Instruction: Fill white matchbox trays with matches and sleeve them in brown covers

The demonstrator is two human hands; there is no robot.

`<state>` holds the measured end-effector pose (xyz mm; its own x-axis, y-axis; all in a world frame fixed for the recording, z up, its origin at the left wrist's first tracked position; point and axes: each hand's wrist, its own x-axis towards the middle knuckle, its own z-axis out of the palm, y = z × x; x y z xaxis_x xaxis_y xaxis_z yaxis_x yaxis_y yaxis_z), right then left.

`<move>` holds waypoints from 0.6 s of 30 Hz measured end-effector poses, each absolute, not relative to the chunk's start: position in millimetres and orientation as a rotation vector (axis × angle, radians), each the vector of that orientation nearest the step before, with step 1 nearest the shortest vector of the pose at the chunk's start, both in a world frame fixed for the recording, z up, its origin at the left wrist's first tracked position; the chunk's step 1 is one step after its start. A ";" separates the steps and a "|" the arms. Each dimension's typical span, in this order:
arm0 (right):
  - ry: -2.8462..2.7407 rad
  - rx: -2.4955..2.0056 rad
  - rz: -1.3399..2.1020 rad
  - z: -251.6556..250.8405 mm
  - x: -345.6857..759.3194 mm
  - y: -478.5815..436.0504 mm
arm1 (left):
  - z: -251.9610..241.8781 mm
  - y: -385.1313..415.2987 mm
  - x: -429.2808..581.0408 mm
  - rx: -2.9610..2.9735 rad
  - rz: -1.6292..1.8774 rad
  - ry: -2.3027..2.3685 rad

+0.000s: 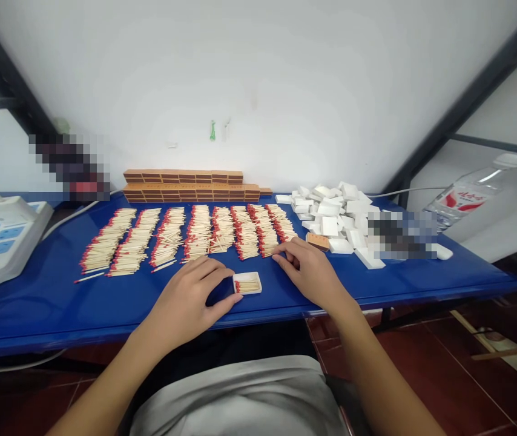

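Note:
My left hand (197, 293) grips the left end of a small white matchbox tray (253, 277) between thumb and fingers. Several red-headed matches (247, 286) lie inside that tray, which rests on the blue table. My right hand (308, 269) is closed, thumb and index fingertips nearly together at the near end of the rightmost rows of matches (265, 233). Whatever is between those fingertips is too small to make out. More loose matches (144, 236) are spread in several slanted rows across the table, left of my right hand.
Brown matchbox covers (190, 192) are stacked along the wall. White trays (330, 226) are heaped at right, with an orange-brown box (317, 242) before them. A power strip (8, 236) sits at left and a plastic bottle (467, 194) at right. The blue table (149, 309) has a near edge.

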<state>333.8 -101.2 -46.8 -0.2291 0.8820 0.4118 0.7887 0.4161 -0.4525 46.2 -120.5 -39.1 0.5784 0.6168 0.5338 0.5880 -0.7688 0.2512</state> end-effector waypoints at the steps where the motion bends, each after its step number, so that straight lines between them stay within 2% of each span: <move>1: -2.057 -1.408 0.194 -47.1 334.0 -101.1 | -39.4 -120.5 46.0 2.750 0.957 1.050; 18: -2.076 -1.443 0.253 -46.3 336.1 -98.6 | -40.0 -120.0 46.2 2.756 0.944 1.050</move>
<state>336.1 -98.6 -46.3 -0.2363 0.9029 0.3591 0.7905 0.3935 -0.4694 46.2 -120.0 -40.0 0.5844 0.6169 0.5272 0.5898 -0.7691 0.2462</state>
